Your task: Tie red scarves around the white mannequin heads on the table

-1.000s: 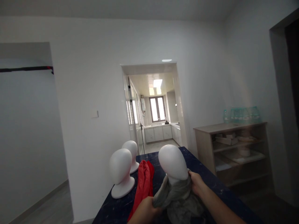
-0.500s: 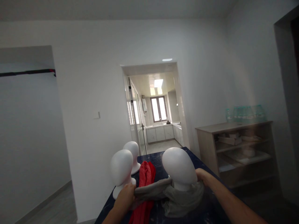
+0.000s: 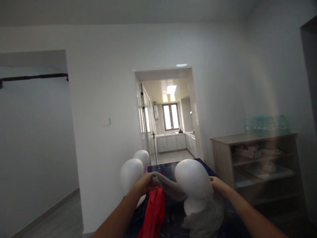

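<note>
A white mannequin head [image 3: 192,177] stands on the dark blue marbled table [image 3: 170,228], with a grey scarf [image 3: 172,189] around its neck. My left hand [image 3: 146,184] is closed on one stretch of the scarf, lifted to the left of the head. On the opposite side, my right hand [image 3: 220,185] is closed at the cloth beside the head, its fingertips partly hidden behind it. The scarf's other part hangs bunched in front of the neck and over the right. Beneath my left hand lies a folded red cloth [image 3: 155,208].
Two more white mannequin heads, a nearer one [image 3: 130,174] and a farther one [image 3: 142,156], stand at the table's left. A wooden shelf unit [image 3: 223,158] with bottles [image 3: 269,125] on top is at the right. Beyond the table, a doorway opens to a kitchen [image 3: 170,143].
My left hand has risen and moved right with its stretch of scarf, now above the red cloth. My right hand stays beside the head. The view has shifted slightly.
</note>
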Demonstrator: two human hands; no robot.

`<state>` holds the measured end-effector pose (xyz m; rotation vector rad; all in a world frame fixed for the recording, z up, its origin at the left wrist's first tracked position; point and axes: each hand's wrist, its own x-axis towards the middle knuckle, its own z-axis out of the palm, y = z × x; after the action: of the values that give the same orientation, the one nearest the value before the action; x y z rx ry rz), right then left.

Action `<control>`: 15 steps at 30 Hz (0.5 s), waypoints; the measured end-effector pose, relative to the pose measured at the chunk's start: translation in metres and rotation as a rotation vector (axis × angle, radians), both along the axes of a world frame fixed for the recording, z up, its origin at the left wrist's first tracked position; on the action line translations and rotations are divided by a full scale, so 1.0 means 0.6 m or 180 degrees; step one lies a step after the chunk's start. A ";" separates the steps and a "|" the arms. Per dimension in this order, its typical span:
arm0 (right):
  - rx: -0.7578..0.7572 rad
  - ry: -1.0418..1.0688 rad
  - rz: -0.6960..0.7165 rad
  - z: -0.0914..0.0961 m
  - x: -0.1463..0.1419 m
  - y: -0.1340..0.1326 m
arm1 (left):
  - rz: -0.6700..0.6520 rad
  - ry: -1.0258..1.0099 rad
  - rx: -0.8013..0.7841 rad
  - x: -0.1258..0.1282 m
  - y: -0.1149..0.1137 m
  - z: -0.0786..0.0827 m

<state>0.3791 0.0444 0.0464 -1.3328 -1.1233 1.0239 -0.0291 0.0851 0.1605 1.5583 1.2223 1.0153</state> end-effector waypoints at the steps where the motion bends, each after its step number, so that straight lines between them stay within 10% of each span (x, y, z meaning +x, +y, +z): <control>1: 0.0029 0.0054 -0.0007 -0.004 -0.001 -0.001 | -0.0075 -0.0229 -0.0090 0.012 0.004 0.011; 5: 0.0201 0.0257 -0.0533 0.004 0.009 -0.001 | -0.0321 -0.1088 -0.0049 0.059 0.014 0.063; 9: 0.1285 -0.0097 -0.1066 0.078 0.001 -0.030 | -0.0389 -0.1683 0.0428 0.089 0.012 0.124; 15: 0.2472 -0.2560 -0.0175 0.208 -0.084 -0.097 | -0.0056 -0.2244 0.1313 0.086 -0.022 0.215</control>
<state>0.3289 -0.0138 0.1712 -1.1033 -1.8118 -0.0892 0.0225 0.0721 0.2896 1.3068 0.5263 1.6941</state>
